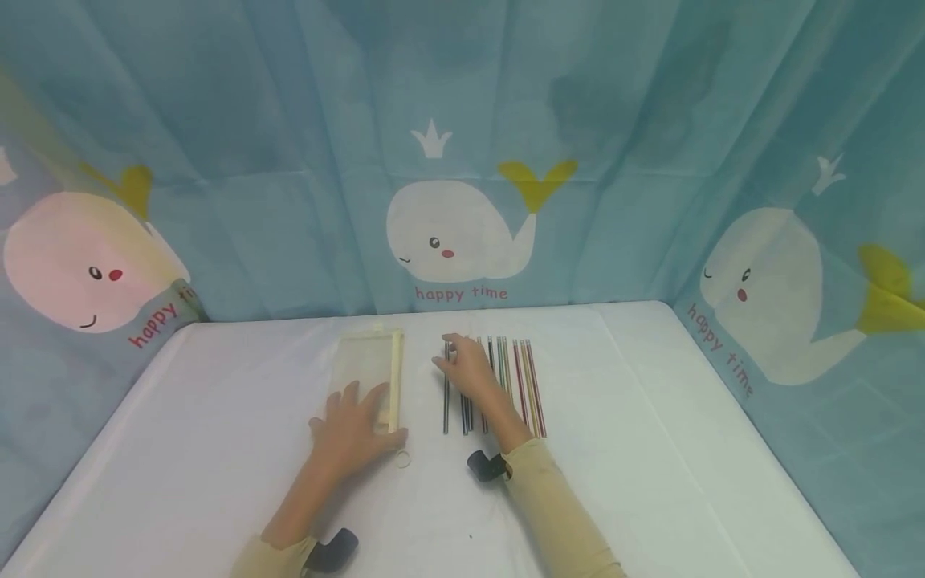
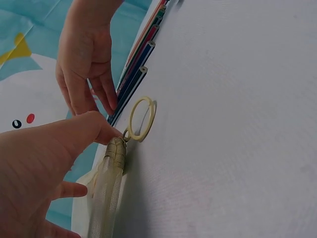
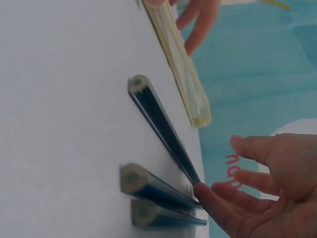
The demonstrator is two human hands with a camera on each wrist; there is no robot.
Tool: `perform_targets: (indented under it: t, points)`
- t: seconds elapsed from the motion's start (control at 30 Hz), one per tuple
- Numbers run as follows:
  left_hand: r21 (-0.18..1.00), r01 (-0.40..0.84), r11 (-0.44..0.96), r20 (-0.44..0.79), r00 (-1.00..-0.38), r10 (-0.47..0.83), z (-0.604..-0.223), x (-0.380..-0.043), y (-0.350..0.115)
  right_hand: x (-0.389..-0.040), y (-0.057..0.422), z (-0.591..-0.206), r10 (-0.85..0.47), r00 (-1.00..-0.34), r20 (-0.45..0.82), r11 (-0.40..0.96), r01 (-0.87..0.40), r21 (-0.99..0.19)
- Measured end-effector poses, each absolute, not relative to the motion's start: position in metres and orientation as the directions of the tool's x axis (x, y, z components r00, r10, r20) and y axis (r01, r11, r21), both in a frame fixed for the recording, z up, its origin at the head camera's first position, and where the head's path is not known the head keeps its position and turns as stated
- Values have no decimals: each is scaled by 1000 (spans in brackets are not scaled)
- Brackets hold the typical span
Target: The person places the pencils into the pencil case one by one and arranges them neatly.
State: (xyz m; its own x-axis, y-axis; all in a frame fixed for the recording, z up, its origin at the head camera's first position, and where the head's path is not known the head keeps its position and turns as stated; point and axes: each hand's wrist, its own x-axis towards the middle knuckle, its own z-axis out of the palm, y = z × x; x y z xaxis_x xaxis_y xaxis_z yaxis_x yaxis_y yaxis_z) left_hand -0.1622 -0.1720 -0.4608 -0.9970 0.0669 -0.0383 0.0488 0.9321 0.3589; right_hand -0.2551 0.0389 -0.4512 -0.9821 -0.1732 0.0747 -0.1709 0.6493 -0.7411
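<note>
Head view: our left hand [image 1: 350, 433] spreads over the pouch [image 1: 367, 360], gripping nothing; our right hand [image 1: 468, 369], loosely parted and empty, reaches the dark pencil [image 1: 446, 397] at the pouch's three o'clock. We'd best pinch its twelve-o'clock end, thumb opposite finger.

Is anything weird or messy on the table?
Nothing looks spilled. One dark pencil lies apart from the other pencils, nearer the pouch, as if left out of the row. There's also a tiny dark speck on the white table, too small to identify.
</note>
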Motion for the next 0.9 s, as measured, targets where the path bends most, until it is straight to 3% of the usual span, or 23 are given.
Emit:
perform_targets:
  t: [0.4,0.9]
  points:
    - [379,44,924,-17,-998,55,-457,-169,-168,-254,30,-459,-137,-989,57,665,-135,-734]
    - [347,-23,938,-93,-996,10,-457,-166,-162,-246,29,-459,-162,-986,-23,742,-107,-662]
